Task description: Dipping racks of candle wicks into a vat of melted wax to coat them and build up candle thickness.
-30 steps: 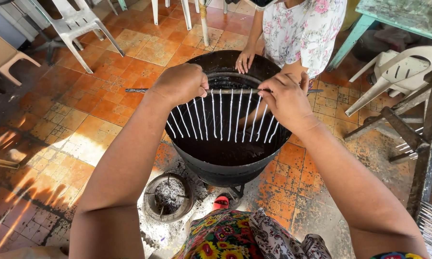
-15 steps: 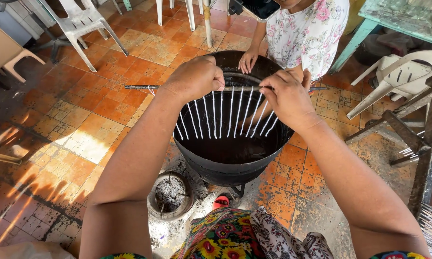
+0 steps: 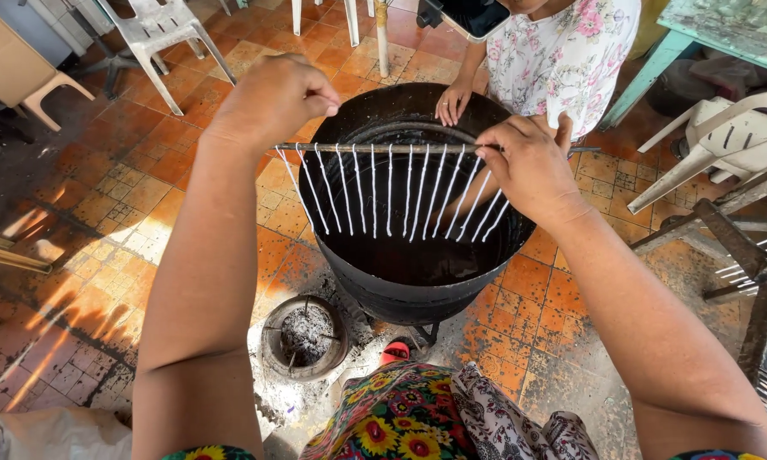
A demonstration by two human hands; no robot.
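Note:
A thin dark rod (image 3: 383, 147) is held level over a big black pot (image 3: 418, 294) of dark liquid. Several thin white candles (image 3: 375, 192) hang from the rod in a row, slanting a little. My left hand (image 3: 274, 95) is closed around the rod's left end. My right hand (image 3: 528, 166) pinches the rod near its right end, beside the last candles. Another person's hand (image 3: 453, 100) rests on the pot's far rim.
A small round ash-filled burner (image 3: 305, 336) sits on the tiled floor left of the pot. White plastic chairs (image 3: 166, 34) stand at the back left and at the right (image 3: 724, 136). A wooden rack (image 3: 758, 281) stands at the right edge, a teal table (image 3: 724, 34) top right.
My left hand has slid left along the rod to its end, uncovering more candles. The rod with its candles has risen slightly over the pot.

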